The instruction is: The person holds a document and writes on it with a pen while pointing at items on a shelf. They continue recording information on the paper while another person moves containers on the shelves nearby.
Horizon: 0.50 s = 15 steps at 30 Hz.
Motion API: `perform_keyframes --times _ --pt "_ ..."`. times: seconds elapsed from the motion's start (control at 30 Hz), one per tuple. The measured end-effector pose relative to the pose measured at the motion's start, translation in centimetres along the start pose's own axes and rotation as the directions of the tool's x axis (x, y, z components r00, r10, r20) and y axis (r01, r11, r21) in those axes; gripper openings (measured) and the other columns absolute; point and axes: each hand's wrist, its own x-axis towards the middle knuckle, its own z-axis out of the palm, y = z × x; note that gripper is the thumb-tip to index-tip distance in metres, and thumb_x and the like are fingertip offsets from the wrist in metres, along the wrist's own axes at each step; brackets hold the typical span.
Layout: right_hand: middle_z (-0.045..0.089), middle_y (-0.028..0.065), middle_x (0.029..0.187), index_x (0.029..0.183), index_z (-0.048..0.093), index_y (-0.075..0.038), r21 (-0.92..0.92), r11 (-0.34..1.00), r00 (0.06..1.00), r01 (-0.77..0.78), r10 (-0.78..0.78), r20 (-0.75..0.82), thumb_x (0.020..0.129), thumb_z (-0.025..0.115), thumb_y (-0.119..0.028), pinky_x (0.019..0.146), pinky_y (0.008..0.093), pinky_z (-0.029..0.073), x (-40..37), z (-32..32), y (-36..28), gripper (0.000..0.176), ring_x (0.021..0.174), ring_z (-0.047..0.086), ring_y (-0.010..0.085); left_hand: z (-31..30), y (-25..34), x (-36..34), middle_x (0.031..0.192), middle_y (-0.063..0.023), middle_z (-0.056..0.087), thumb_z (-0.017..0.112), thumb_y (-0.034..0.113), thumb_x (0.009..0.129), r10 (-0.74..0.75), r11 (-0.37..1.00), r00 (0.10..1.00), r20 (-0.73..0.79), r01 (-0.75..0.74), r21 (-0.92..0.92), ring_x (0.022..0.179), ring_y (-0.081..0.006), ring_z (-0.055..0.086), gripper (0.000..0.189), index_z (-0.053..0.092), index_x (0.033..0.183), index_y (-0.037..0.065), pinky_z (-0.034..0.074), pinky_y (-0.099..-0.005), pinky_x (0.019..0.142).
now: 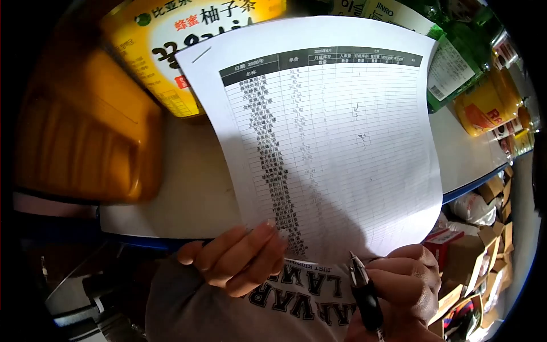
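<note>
A stapled paper stock list [336,165], printed with a table of Chinese item names and some handwritten marks, fills the middle of the view. My left hand [236,259] is closed at its lower left edge, with fingertips overlapping the printed rows. Between the fingers of my right hand [407,279] is a black pen [369,299], its silver tip pointing up toward the sheet's lower edge. That hand's knuckles lie right at the sheet's lower right corner.
Behind the paper, a yellow citron tea jar [151,43] and green bottles [458,62] stand on a pale shelf [194,188] with a blue edge. A large amber container [91,131] is at left, a yellow jar [487,105] at right. Opened cardboard boxes [470,259] lie lower right.
</note>
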Motion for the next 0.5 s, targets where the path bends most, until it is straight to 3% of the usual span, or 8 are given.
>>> perform_keyframes --times 0.07,0.2,0.3,0.33,0.4,0.5 --pt "0.055 0.0123 0.069 0.106 0.04 -0.015 0.032 0.999 0.995 0.03 -0.033 0.092 0.081 0.049 -0.025 0.037 0.0254 0.039 0.0 -0.3 0.1 0.029 0.049 0.053 0.0171 -0.3 -0.1 0.3 0.07 0.0134 0.056 0.045 0.032 0.079 0.014 1.0 0.999 0.033 -0.015 0.005 0.071 -0.0022 0.047 0.018 0.055 0.065 0.026 0.026 -0.0264 0.085" --pt "0.056 0.0118 0.068 0.114 0.03 -0.022 0.07 0.99 0.986 0.126 -0.132 0.106 0.082 0.048 -0.026 0.036 0.0242 0.041 0.5 1.3 -0.9 0.037 0.045 0.051 0.0155 -1.8 -1.2 0.0 0.069 0.0129 0.057 0.046 0.031 0.078 0.006 1.0 1.0 0.024 -0.005 -0.024 0.069 -0.0024 0.047 0.016 0.055 0.066 0.026 0.025 -0.0262 0.087" --pt "0.053 0.0098 0.065 0.1 0.04 -0.016 -0.051 0.989 0.99 0.139 -0.137 0.03 0.082 0.044 -0.031 0.036 0.0242 0.037 1.0 2.0 -1.1 0.024 0.043 0.047 0.0135 -1.9 -1.4 0.1 0.07 0.012 0.058 0.047 0.03 0.078 -0.01 1.0 1.0 -0.019 0.009 -0.027 0.069 -0.0026 0.048 0.016 0.056 0.066 0.025 0.022 -0.027 0.09" --pt "0.051 0.0079 0.061 0.09 0.043 -0.014 -0.119 0.99 0.997 0.073 -0.075 -0.012 0.083 0.04 -0.036 0.037 0.0238 0.033 0.2 2.0 -1.1 0.023 0.04 0.043 0.0115 -1.7 -1.4 -0.1 0.071 0.0117 0.058 0.047 0.03 0.078 -0.011 0.999 0.999 -0.036 0.01 -0.037 0.069 -0.0027 0.048 0.015 0.056 0.067 0.025 0.021 -0.0274 0.091" --pt "0.047 0.0076 0.056 0.088 0.042 -0.007 -0.081 0.99 0.993 0.117 -0.117 0.009 0.085 0.035 -0.034 0.037 0.023 0.03 0.6 0.9 0.5 0.028 0.038 0.041 0.0112 -1.9 -1.5 -0.1 0.073 0.0111 0.059 0.048 0.03 0.078 -0.004 0.999 1.0 -0.03 0.003 -0.048 0.07 -0.0028 0.049 0.015 0.058 0.069 0.024 0.019 -0.0278 0.092" --pt "0.054 0.01 0.06 0.068 0.052 0.001 -0.008 0.973 0.963 -0.231 0.227 -0.145 0.074 0.045 -0.019 0.047 0.0254 0.038 0.6 0.2 0.6 0.021 0.049 0.047 0.0134 -2.4 -1.7 0.2 0.077 0.01 0.06 0.048 0.031 0.078 0.009 0.999 0.999 0.037 -0.007 -0.04 0.071 -0.003 0.05 0.016 0.061 0.074 0.023 0.019 -0.0282 0.093"
